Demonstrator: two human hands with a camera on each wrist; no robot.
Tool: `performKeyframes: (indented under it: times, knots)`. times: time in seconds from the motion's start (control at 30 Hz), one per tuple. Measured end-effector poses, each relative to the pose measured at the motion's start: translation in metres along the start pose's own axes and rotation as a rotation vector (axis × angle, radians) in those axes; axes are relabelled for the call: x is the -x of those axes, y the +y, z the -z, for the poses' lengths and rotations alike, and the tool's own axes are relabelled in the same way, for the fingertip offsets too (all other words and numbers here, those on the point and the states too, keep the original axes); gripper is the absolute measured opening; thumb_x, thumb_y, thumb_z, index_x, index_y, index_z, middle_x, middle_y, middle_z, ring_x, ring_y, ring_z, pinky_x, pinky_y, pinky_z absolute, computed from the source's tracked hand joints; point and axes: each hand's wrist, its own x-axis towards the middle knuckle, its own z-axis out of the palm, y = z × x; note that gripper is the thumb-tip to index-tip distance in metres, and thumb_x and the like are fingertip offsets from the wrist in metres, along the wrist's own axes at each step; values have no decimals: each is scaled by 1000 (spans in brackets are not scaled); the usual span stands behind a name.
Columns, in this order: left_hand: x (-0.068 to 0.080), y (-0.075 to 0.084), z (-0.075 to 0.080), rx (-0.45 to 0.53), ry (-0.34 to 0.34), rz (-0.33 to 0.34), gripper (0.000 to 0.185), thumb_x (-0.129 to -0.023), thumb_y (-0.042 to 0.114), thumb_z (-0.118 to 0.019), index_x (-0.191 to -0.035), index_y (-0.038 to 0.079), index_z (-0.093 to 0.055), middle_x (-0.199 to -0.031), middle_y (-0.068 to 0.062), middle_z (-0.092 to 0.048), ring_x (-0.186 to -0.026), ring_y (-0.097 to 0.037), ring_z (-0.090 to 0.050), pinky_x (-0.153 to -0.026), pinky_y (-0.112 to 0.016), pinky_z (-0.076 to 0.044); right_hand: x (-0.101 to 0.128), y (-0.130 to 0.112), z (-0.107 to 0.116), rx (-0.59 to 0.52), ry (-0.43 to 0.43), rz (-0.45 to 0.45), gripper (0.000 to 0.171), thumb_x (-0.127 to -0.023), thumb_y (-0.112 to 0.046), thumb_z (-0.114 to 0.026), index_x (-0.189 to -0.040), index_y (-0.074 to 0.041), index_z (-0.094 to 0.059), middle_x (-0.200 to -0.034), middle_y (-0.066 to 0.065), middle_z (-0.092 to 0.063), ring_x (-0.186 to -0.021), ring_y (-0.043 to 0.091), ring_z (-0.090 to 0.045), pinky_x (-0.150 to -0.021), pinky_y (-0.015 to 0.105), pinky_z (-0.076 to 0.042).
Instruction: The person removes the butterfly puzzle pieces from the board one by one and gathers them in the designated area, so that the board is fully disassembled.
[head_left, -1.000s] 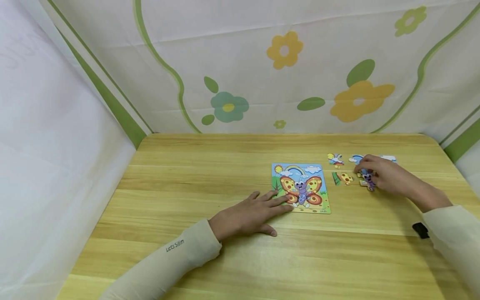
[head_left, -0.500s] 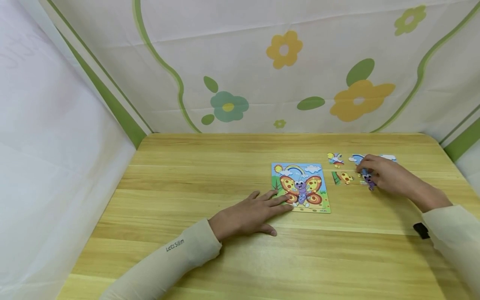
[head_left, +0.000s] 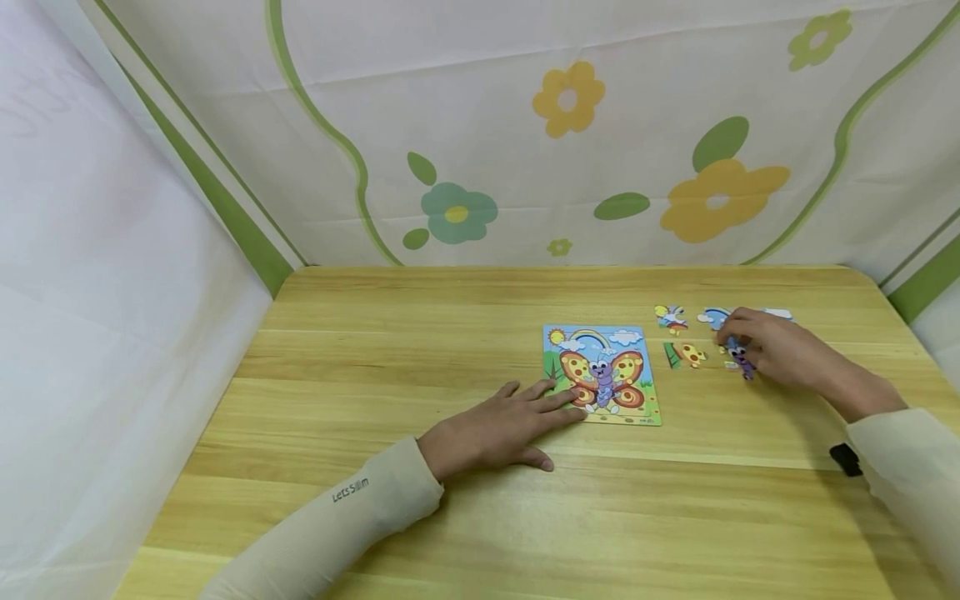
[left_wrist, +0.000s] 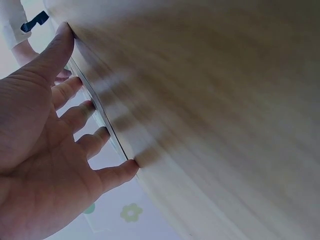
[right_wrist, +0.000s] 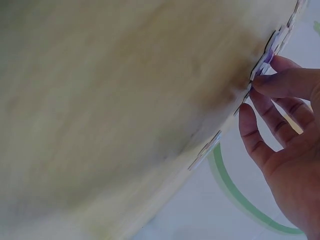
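Note:
A square butterfly puzzle board (head_left: 628,398) lies on the table, its sun, rainbow and clouds uncovered along the top. My left hand (head_left: 504,429) rests over its lower left corner with the fingers spread; in the left wrist view those fingers (left_wrist: 117,175) reach along the table surface. Farther right, my right hand (head_left: 776,350) pinches a puzzle piece (head_left: 741,360) showing the purple butterfly body. In the right wrist view, the thumb (right_wrist: 280,84) sits at that piece's edge, and the piece lies low at the tabletop. The hand covers part of it.
Loose pieces lie between board and right hand: a wing piece (head_left: 685,356), a sun piece (head_left: 671,319) and a rainbow piece (head_left: 712,317). A cloud piece (head_left: 777,314) shows behind the right hand. A flowered white curtain (head_left: 480,125) stands along the table's back edge.
My right hand has shifted slightly to the right, and the purple-bodied puzzle piece has moved right with it. The left hand and the board have stayed put.

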Motion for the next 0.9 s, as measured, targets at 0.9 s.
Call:
performKeyframes:
  times: [0.9]
  knots:
    - [1,0,2,6,-3,-3,79,-101,51,-60,-168,33,-24,-177,6,-13,-165,-27,-12,-125,-64,-27,-3,-5,4,6,58,10,34,-83,20,-69,-100,-8,-76,-107,8,-69,-86,19,-66,-64,29,-52]
